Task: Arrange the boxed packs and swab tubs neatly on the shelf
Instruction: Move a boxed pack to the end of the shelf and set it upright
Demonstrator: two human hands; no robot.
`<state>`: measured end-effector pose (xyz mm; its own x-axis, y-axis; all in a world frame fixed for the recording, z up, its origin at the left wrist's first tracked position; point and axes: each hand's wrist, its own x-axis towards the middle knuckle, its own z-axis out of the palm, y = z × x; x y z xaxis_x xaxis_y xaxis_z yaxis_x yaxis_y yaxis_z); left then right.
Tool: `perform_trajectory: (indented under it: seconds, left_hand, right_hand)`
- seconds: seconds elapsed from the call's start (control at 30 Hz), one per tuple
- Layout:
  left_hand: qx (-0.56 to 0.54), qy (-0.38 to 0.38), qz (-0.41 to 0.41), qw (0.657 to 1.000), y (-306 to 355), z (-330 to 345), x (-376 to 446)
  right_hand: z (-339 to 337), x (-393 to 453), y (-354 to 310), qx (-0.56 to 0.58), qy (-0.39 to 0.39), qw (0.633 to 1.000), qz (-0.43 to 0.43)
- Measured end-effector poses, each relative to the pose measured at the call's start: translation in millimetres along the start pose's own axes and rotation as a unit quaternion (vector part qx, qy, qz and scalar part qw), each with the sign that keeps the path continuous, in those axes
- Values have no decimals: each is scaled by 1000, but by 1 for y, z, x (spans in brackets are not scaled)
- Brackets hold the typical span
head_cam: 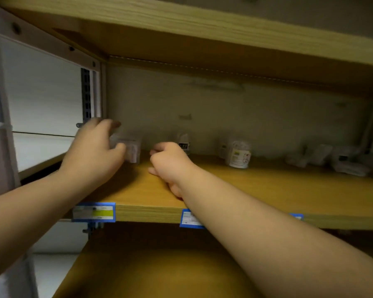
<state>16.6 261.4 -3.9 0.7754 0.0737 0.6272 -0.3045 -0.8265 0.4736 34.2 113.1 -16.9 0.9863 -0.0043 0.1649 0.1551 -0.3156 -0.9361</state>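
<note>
On the shelf (267, 190) — boxed pack (130, 150) left, swab tub (238, 154) right.

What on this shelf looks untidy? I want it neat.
The boxed packs at the far right lie tipped and jumbled rather than lined up. The swab tub stands upright; blur hides finer detail.

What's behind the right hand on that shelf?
Behind the right hand, a small white container with a dark label stands near the back wall. Only its upper part shows; the hand covers its base. The blur hides what it is.
</note>
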Motion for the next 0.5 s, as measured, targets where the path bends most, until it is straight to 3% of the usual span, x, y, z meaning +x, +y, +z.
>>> perform_trajectory:
  seconds: [0.13, 0.27, 0.4, 0.5]
  left_hand:
    - [-39, -44, 38, 998, 57, 8, -8]
    - [-136, -120, 37, 983, 145, 60, -29]
    - [-198, -177, 34, 964, 245, 125, -63]
    - [-197, -212, 33, 957, 322, 173, -78]
  right_hand:
    - [-58, -26, 12, -1, 33, 998, -51]
    - [-159, -47, 46, 9, 126, 990, -64]
    - [-288, -64, 90, -14, 205, 978, -39]
    - [-383, -72, 117, -54, 222, 973, 14]
